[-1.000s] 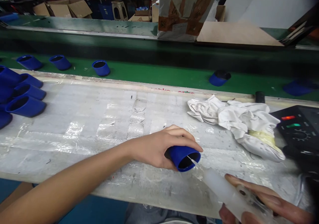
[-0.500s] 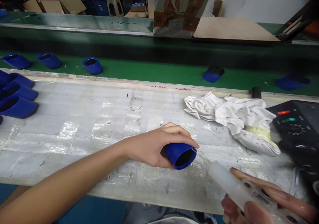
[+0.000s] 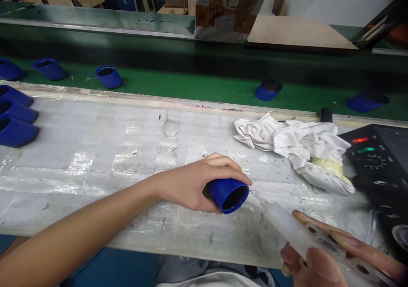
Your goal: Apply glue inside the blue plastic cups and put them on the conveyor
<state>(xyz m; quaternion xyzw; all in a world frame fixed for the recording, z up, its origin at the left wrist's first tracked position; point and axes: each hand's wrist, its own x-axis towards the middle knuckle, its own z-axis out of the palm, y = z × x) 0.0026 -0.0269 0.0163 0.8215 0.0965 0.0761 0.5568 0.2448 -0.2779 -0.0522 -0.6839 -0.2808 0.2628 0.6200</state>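
Note:
My left hand (image 3: 197, 185) is wrapped round a blue cup-like ring (image 3: 223, 192), lying on its side with its dark open end facing right. In my right hand (image 3: 328, 253) is a translucent dispensing syringe (image 3: 287, 223), its thin needle pointing left. The needle tip meets the upper right rim of the blue piece, near my left index fingertip; whether it touches I cannot tell. Between the hands and the belt lies a crumpled white cloth (image 3: 290, 140) with a yellowish patch.
A black control box (image 3: 382, 151) with lit red and green switches stands at right. More blue pieces (image 3: 19, 132) sit at the left table edge, and several, such as this one (image 3: 109, 77), stand on the green belt (image 3: 185, 85). A taped carton (image 3: 229, 10) is behind.
The whole view has shifted slightly, so the belt and blue pieces appear a little further left and higher. Both hands keep the same grip and the needle stays at the rim.

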